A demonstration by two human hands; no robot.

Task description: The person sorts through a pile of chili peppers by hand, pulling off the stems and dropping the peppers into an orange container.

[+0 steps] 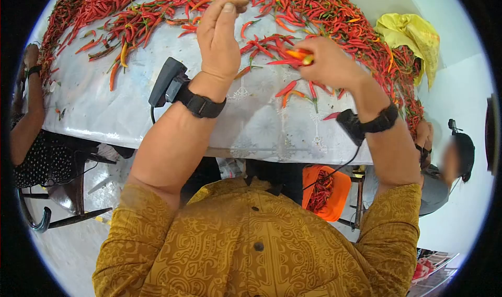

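Note:
Over the table, my left hand (220,43) is raised with its fingers stretched out and curved to the right at the tips; nothing shows in it. Close to its right, my right hand (334,65) is closed around a few chili peppers (299,55), orange, red and yellowish, slightly blurred. Loose red chilies (264,47) lie on the cloth between my hands. Just below my right hand are more single chilies (295,94), some with green stems. A large heap of red chilies (324,9) spreads along the far side and round to the right.
A pale patterned cloth (99,108) covers the table. A yellow sack (413,35) stands at the right edge. An orange bin (340,192) with red chilies sits below the near edge. A co-worker's arm (31,114) is at left; another person (444,171) sits at right.

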